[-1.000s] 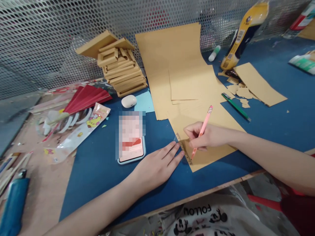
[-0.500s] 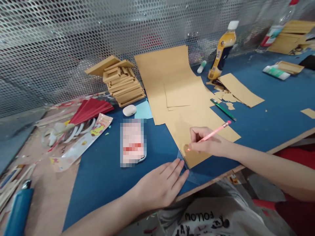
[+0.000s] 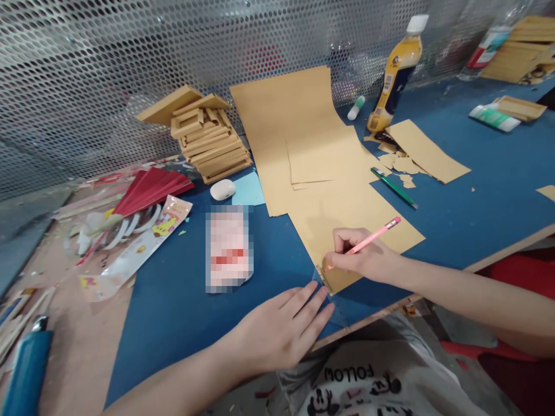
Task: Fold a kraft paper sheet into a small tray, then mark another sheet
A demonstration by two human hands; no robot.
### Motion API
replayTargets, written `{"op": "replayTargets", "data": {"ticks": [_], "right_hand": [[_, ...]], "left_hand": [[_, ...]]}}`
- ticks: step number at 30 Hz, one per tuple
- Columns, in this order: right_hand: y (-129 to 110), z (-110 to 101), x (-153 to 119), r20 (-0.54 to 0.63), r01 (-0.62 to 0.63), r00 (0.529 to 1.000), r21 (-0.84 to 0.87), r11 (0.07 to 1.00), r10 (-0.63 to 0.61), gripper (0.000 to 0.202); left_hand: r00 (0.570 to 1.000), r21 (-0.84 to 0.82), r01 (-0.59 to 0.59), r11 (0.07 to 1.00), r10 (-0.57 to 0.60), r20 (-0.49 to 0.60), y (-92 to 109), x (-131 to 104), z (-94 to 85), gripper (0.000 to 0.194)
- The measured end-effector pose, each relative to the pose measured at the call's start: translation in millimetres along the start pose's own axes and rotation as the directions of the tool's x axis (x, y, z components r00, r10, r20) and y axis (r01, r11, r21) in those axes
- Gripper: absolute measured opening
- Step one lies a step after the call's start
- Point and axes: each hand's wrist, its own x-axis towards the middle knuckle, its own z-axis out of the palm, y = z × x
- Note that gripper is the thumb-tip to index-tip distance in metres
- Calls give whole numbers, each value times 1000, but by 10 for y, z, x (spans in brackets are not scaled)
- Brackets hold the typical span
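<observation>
My right hand pinches a pink pencil, its tip low against the near corner of a sheet of brown kraft paper. Flat on the table's near side lies my left hand, fingers stretched toward that corner. Under its fingertips is a clear plastic piece, perhaps a ruler or set square, along the paper's edge; its full shape is hard to see. Smaller brown pieces rest on the larger sheet behind. A green pen-like tool is to the right of the paper.
Left of the paper are a blurred pink phone-like object, a white earbud case and stacked cardboard frames. A yellow drink bottle, a glue stick and paper scraps stand or lie behind. A blue-handled tool is at far left.
The view has shifted slightly. The pencil and right hand have moved a little near the paper's corner; the left hand stays pressed on the clear plastic piece.
</observation>
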Motion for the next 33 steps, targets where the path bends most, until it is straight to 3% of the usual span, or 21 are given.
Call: {"op": "replayTargets", "data": {"ticks": [33], "right_hand": [[-27, -14, 2, 7, 49, 999, -107, 993, -49, 28]], "left_hand": [[1000, -46, 9, 999, -8, 24, -2, 20, 10, 38]]}}
